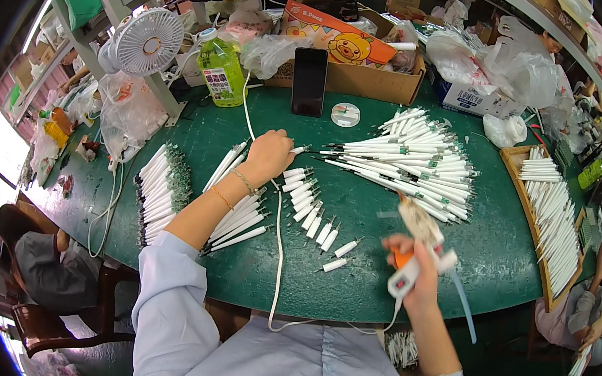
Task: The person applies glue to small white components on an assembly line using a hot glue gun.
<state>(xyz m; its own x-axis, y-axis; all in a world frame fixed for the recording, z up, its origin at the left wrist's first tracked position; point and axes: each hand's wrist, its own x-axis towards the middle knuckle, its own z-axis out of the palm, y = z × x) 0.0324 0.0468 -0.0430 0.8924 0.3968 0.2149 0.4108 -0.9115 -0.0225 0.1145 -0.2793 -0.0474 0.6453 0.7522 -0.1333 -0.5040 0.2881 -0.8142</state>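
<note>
While the left hand (268,154) pinches a short white tube piece (299,149) above the green table (350,280), the right hand (415,266) is closed round a white glue gun (418,254) with orange trigger, near the row of short pieces (310,210). Long white tubes (412,166) lie piled beyond.

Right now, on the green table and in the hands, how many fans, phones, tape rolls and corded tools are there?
Small white desk fan: 1
Black upright phone: 1
Round white tape roll: 1
White and orange corded hand tool, gripped in the right hand: 1
Total: 4
</note>
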